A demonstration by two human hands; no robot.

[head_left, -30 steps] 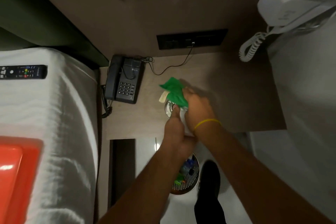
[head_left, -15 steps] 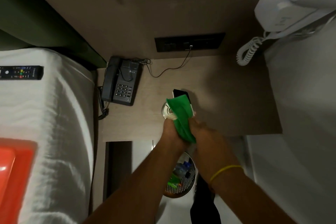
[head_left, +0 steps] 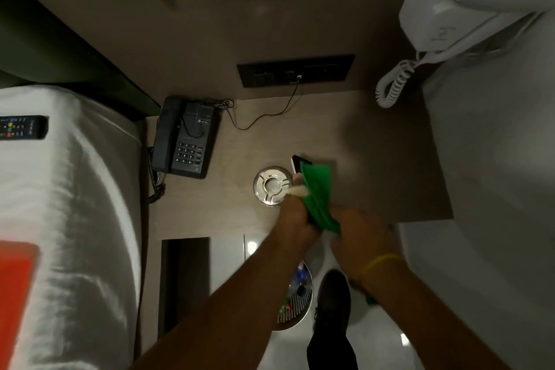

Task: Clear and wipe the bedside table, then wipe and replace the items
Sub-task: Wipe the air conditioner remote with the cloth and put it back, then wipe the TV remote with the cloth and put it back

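The wooden bedside table holds a black telephone at its left and a round shiny ashtray near the middle. Just right of the ashtray, a green cloth is draped over a slim item with a black tip; most of that item is hidden. My left hand grips the item's near end together with the cloth. At the table's front edge my right hand is closed on the cloth's lower end.
A white bed at the left carries a TV remote and an orange-red tray. A wall hairdryer with coiled cord hangs at the right. Socket panel, thin cable, mesh wastebin below.
Both hands have drawn back toward the table's front edge. The cloth has slid along the item, whose black tip now shows. The ashtray is uncovered.
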